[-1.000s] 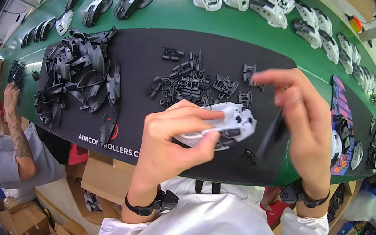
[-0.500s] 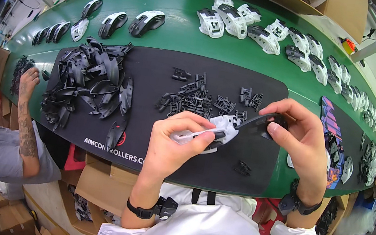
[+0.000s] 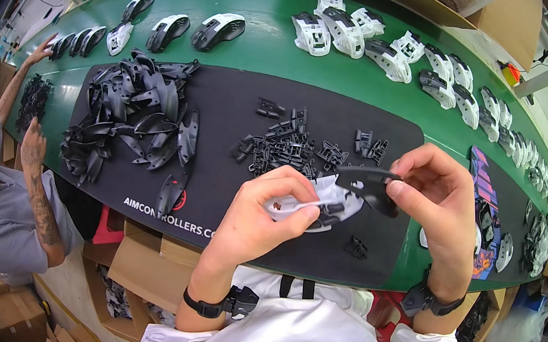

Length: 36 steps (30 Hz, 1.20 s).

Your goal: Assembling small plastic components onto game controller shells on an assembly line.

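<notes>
My left hand [image 3: 267,213] pinches a white plastic shell [image 3: 328,193] by its near rim, thumb against fingers, above the black mat [image 3: 318,256]. Small black parts sit inside this shell. Between the thumb and fingers of my right hand [image 3: 433,195] is a curved black plastic panel [image 3: 372,188], its left end overlapping the shell's far right end. Whether the two pieces touch, I cannot tell. Just beyond my left hand lies a heap of small black plastic clips [image 3: 284,146]. A small black piece [image 3: 356,246] lies alone nearer to me.
Black curved panels [image 3: 134,101] are piled on the mat's left. White-and-black shells [image 3: 341,31] stand along the green table's [image 3: 255,51] far side, more at right. A co-worker's hands [image 3: 34,143] are at the left end, near a dark heap of parts [image 3: 34,101].
The black panel has swung flatter and now overlaps the shell's end. My left hand and the shell have shifted slightly right. The co-worker's arm has reached toward the far-left shells.
</notes>
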Tool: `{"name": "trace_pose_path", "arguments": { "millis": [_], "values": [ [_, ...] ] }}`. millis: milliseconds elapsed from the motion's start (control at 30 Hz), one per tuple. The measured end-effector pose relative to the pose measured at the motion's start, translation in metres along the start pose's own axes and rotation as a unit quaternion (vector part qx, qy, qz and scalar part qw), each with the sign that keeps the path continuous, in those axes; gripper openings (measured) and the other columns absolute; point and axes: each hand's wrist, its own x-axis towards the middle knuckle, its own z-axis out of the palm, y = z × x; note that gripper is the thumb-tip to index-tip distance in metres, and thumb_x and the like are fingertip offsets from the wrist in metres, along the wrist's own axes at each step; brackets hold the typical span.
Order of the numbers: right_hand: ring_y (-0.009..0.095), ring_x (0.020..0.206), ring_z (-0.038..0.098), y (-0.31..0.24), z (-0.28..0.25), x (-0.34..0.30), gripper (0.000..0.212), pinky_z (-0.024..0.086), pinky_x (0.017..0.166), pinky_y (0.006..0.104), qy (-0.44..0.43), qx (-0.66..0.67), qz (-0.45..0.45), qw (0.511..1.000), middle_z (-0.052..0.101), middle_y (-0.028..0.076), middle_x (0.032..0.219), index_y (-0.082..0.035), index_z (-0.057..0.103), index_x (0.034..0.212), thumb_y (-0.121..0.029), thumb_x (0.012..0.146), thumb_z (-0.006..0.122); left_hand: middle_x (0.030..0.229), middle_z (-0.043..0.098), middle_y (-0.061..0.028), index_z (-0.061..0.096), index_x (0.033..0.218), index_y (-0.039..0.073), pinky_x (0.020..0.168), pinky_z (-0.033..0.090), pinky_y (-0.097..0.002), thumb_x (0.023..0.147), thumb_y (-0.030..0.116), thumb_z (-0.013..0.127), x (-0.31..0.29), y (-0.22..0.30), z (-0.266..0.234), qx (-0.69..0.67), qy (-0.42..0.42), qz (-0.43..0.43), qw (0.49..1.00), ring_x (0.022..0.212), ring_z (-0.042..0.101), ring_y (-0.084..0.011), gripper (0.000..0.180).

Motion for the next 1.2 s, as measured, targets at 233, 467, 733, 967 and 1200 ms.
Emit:
{"name": "trace_pose_path", "arguments": {
  "millis": [233,467,733,967,1200],
  "values": [
    [0.008,0.095,0.061,0.024,0.02,-0.016,0.023,0.049,0.086,0.0234,0.07,0.155,-0.02,0.985,0.061,0.001,0.099,-0.002,0.058,0.104,0.004,0.087,0.071,0.096,0.064,-0.0068,0.066,0.09,-0.004,0.078,0.047,-0.0264,0.09,0.006,0.065,-0.001,-0.013,0.009,-0.139,0.153,0.0,0.978,0.087,0.06,-0.0123,0.01],
    [0.009,0.096,0.061,0.048,0.063,-0.014,0.019,0.051,0.085,0.0243,0.075,0.327,0.021,0.942,0.061,0.003,0.104,-0.003,0.056,0.105,0.001,0.092,0.07,0.11,0.06,-0.0087,0.057,0.119,-0.005,0.096,0.044,-0.034,0.099,0.046,0.047,0.006,-0.021,0.033,-0.162,0.128,0.08,0.975,0.106,0.058,-0.0175,0.056],
    [0.012,0.092,0.06,0.053,0.072,-0.014,0.021,0.056,0.078,0.0283,0.067,0.266,0.006,0.962,0.057,0.006,0.102,-0.002,0.052,0.107,-0.001,0.094,0.068,0.119,0.053,-0.0191,0.057,0.119,-0.004,0.094,0.046,-0.0403,0.086,0.018,0.068,-0.002,-0.008,0.042,0.041,0.159,0.144,0.976,0.11,0.055,-0.0319,0.042],
    [0.027,0.122,0.051,0.018,0.041,-0.005,0.064,0.044,0.101,0.0414,0.181,-0.103,-0.26,0.943,0.054,0.013,0.136,-0.007,0.051,0.14,-0.004,0.081,0.075,0.115,0.056,-0.0169,0.063,0.112,-0.002,0.085,0.051,-0.0395,0.08,0.007,0.071,-0.003,0.001,0.015,0.159,0.06,0.204,0.964,0.103,0.059,-0.0317,0.034],
    [0.028,0.105,0.06,0.011,0.03,-0.001,0.021,0.052,0.086,0.0374,0.056,-0.302,-0.297,0.904,0.068,0.006,0.111,-0.008,0.075,0.09,0.003,0.072,0.078,0.112,0.057,-0.0147,0.065,0.108,0.0,0.088,0.05,-0.0398,0.073,0.01,0.076,-0.004,0.024,0.008,0.17,0.034,0.194,0.966,0.102,0.058,-0.0316,0.038]
  ]
}}
